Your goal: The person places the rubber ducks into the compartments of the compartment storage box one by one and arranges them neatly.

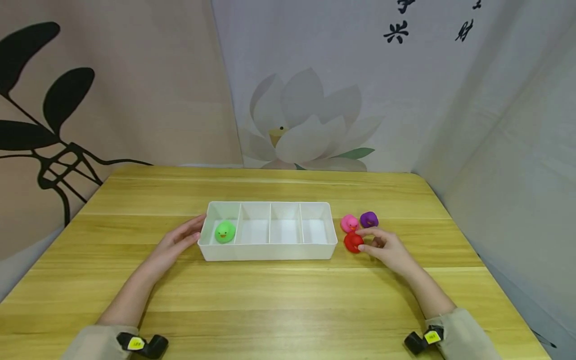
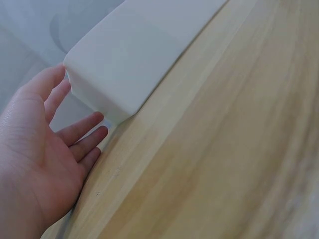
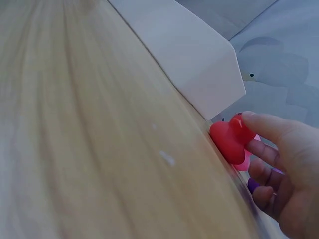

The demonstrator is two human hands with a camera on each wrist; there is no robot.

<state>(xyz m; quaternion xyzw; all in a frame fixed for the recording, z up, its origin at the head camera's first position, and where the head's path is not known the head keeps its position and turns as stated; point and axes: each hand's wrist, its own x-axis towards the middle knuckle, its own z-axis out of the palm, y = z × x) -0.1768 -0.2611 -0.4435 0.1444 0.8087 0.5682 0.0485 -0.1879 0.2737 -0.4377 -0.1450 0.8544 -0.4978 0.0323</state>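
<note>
The left hand (image 1: pixel 177 242) is laid flat with its fingers straight and relaxed, their tips set against the left end wall of the white tray (image 1: pixel 267 252); nothing is held by it, and in the left wrist view the fingers (image 2: pixel 79 130) are seen spread along the tray's rounded corner. The right hand (image 1: pixel 384 247) is stretched forward from a beige sleeve, and its thumb and fingers are curled round the red duck (image 1: pixel 353 242), which is pinched while resting on the surface (image 1: pixel 288 305) just beside the tray's right end. In the right wrist view the red duck (image 3: pixel 230 138) is seen gripped at the fingertips, close to the tray's corner. A pink duck (image 1: pixel 349 223) is found touching the red one from behind, and a purple duck (image 1: pixel 369 219) sits just beside the pink one. The tray is divided into 4 compartments, and a green duck (image 1: pixel 224 232) is held in the leftmost one, near the left hand. The surface is a light wooden tabletop, backed by hanging cloths printed with dark leaves and a pale lotus flower.
</note>
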